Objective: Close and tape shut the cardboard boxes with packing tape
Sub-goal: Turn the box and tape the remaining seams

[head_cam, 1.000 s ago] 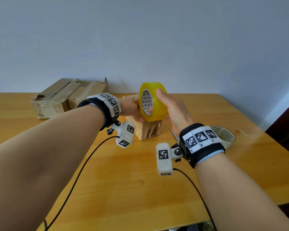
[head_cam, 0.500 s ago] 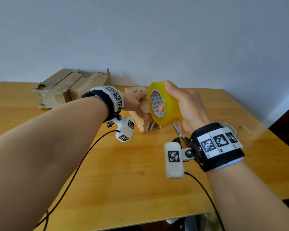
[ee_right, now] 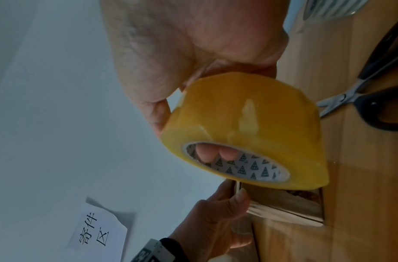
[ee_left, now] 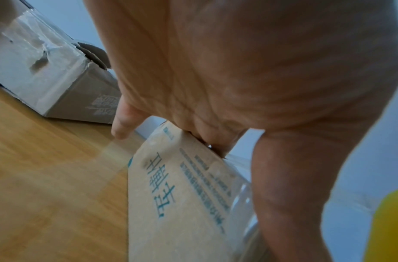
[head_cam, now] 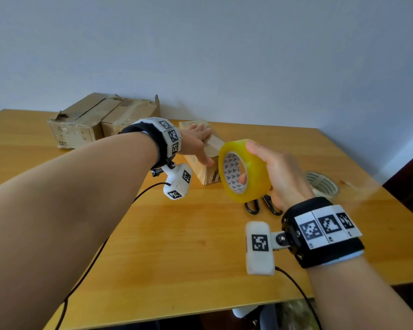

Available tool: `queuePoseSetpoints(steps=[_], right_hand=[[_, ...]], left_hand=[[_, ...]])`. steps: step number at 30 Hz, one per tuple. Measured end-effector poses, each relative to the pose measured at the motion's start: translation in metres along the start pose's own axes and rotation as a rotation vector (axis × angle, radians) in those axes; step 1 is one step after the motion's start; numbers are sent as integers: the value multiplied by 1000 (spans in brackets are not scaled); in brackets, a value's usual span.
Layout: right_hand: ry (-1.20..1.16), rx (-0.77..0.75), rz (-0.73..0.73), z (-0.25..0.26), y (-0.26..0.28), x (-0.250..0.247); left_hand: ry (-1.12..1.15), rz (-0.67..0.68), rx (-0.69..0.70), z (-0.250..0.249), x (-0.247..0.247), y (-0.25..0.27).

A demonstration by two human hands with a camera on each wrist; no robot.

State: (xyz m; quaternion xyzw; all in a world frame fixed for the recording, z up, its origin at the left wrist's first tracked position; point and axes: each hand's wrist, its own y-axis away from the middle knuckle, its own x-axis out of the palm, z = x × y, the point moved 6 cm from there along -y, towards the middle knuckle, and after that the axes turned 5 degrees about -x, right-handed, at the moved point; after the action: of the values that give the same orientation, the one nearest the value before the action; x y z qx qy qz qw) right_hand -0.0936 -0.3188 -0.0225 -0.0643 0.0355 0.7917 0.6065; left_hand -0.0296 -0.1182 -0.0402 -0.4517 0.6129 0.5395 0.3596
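A small cardboard box (head_cam: 209,173) with blue print (ee_left: 182,195) stands mid-table. My left hand (head_cam: 196,141) lies on its top with the fingers stretched out, and the thumb (ee_right: 236,202) presses at the near edge. Shiny clear tape (ee_left: 240,203) runs along that edge beside the thumb. My right hand (head_cam: 281,172) holds a yellow roll of packing tape (head_cam: 248,172) in the air just right of the box. Its fingers (ee_right: 213,152) are hooked through the core and the thumb lies on the outer rim of the tape roll (ee_right: 249,127).
Two larger worn cardboard boxes (head_cam: 81,125) (head_cam: 129,115) sit at the back left against the wall. Black-handled scissors (head_cam: 260,207) (ee_right: 361,99) lie under the roll. A second tape roll (head_cam: 322,184) lies to the right. The table's right edge is close; cables trail toward me.
My right hand has drawn the yellow roll down and toward me, away from the box. My left hand has left the roll and settled flat on the box top.
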Motion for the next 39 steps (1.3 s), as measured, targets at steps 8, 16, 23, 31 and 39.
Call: queuePoseSetpoints(steps=[8,16,23,31,39], right_hand=[[-66,120,-8,-16,3,5],[-61,177,37,-26,6,10],[-24,194,74,-33,5,19],[20,224,137,-35,4,19],[42,142,133,-32,6,15]], left_hand=[[44,16,-5,-7,5,9],[-116,-91,30,-16,16,16],[-224,-163,139,-34,23,16],[-223,-201,167,-32,20,13],[-185,-222,156,-32,14,14]])
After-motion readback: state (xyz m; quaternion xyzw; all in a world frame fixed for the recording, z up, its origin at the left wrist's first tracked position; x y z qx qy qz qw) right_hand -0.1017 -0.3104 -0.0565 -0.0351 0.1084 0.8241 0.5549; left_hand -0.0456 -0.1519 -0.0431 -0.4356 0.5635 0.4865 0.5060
